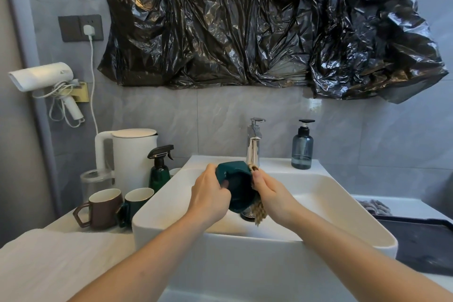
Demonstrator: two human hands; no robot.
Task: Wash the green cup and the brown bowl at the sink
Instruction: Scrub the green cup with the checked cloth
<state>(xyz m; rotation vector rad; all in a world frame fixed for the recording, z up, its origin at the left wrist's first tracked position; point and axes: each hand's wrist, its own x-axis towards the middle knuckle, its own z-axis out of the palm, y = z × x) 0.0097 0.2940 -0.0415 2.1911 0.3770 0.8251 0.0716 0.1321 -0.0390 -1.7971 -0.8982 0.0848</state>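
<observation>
**Green cup held over the basin, both hands on it**

I see both forearms reaching forward from the bottom edge, coming together above the white sink (171, 206). My left hand (210, 195) grips the green cup (239, 189) from its left side, the fingers curled around the wall and the handle side, the thumb on top. The cup is tilted, its dark opening turned toward the camera, and it hangs just below the chrome faucet (253, 147), above the drain.

My right hand (270, 193) pinches a beige woven cloth (259, 212) against the right side of the cup; the fingers are curled, and one end of the cloth hangs down under the hand. If water runs, I cannot tell.

I do not find the brown bowl. On the counter at the left stand a brown mug (101, 208) and a second green mug (136, 203), touching side by side, with a green spray bottle (160, 169) and a white kettle (130, 157) behind them. A blue soap dispenser (302, 147) stands right of the faucet.
</observation>
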